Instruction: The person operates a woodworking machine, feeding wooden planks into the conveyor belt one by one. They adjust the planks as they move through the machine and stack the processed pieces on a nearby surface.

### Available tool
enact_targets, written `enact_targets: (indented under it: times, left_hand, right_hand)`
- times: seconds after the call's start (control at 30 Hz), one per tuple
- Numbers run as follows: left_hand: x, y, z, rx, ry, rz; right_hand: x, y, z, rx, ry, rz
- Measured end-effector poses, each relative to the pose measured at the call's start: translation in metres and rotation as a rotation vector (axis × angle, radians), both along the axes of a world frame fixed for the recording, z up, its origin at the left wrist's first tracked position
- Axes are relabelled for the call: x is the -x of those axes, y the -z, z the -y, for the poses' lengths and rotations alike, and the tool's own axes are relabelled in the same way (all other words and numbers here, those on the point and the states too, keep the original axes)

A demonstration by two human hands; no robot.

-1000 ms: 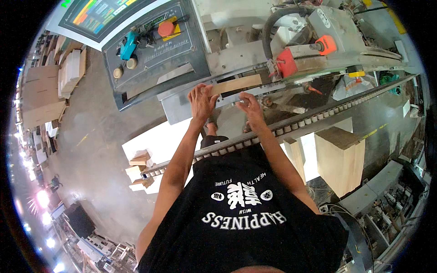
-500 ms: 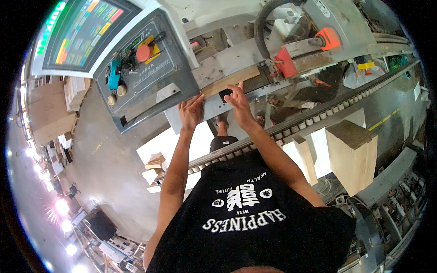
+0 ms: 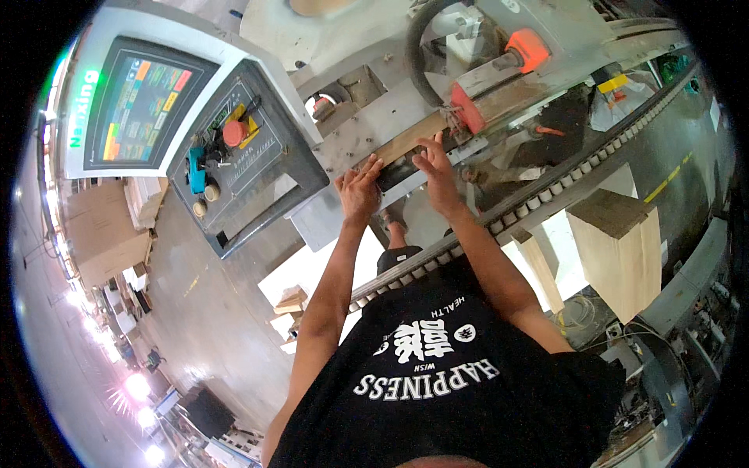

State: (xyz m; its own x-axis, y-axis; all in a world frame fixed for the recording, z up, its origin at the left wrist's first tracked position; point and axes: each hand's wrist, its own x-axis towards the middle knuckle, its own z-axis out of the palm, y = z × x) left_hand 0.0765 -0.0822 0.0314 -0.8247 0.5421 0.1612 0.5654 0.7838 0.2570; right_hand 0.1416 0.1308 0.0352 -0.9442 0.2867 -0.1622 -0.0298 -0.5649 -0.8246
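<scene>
A narrow strip of light wood (image 3: 409,136) lies along the grey machine bed (image 3: 343,148). Its right end reaches the red block (image 3: 468,109) on the machine. My left hand (image 3: 360,191) rests its outstretched fingers on the strip's left part, just right of the control panel. Close to the strip's near edge, on its right part, is my right hand (image 3: 439,175), thumb and index finger apart and the other fingers partly bent. Whether its fingertips press on the wood cannot be seen clearly.
At the left stands a control panel (image 3: 250,156) with a red knob and a lit screen (image 3: 148,109). A ribbed hose (image 3: 413,58) curves above the bed. A roller rail (image 3: 538,199) crosses between me and the machine. Wooden panels (image 3: 620,253) stand stacked at right.
The wood strip has slid right, up to the red block. My left hand has followed it, away from the control panel's corner. The whole view has shifted a little.
</scene>
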Motion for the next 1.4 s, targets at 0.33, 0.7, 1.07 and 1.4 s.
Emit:
enact_targets:
  times: [0.33, 0.7, 1.07, 1.4]
  left_hand:
    - [0.01, 0.004, -0.095, -0.135, 0.031, -0.074]
    - [-0.013, 0.031, -0.084, -0.355, -0.128, -0.125]
    - [-0.093, -0.003, -0.101, -0.423, 0.103, -0.076]
    - [-0.164, -0.083, -0.145, -0.267, 0.682, -0.043]
  right_hand:
    - [-0.062, 0.028, -0.017, -0.281, -0.124, -0.02]
    - [-0.274, -0.03, -0.145, -1.394, -0.208, 0.634]
    - [-0.379, 0.036, -0.194, -1.267, -0.712, 1.1]
    - [-0.238, -0.09, -0.158, -1.586, -0.677, 0.76]
